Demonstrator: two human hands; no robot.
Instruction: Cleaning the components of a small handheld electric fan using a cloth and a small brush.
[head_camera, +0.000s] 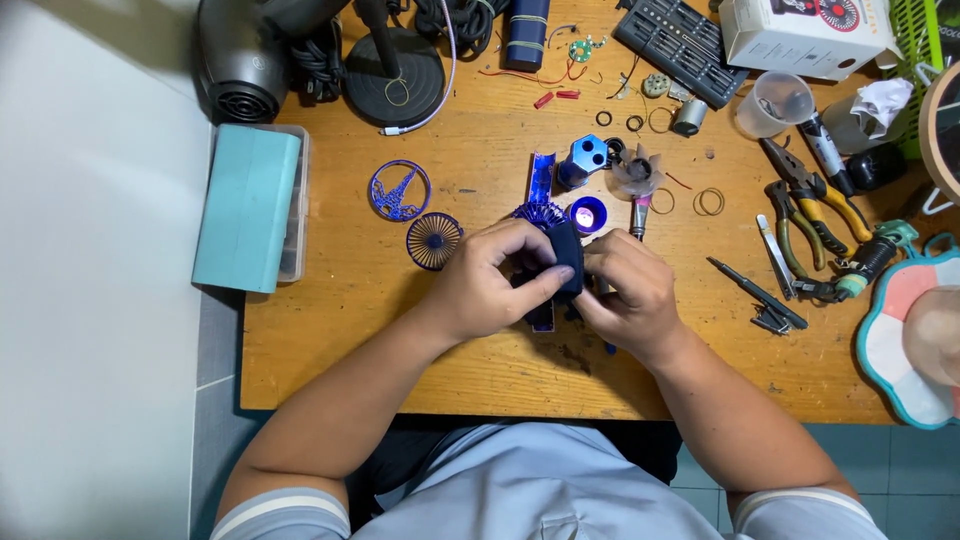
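- Pinching small dark-blue plastic fan body (562, 262) between left hand (490, 285) and right hand (628, 295), both grips pressed on it, above wooden tabletop (480, 350).
- Looking light, stiff, likely fragile; best held by edges.

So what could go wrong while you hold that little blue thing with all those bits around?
The dark blue part is pinched between the left hand and right hand above the table; a slip could drop it onto the round blue grille. An elbow might also knock the small rings or the screwdriver off the wooden table.
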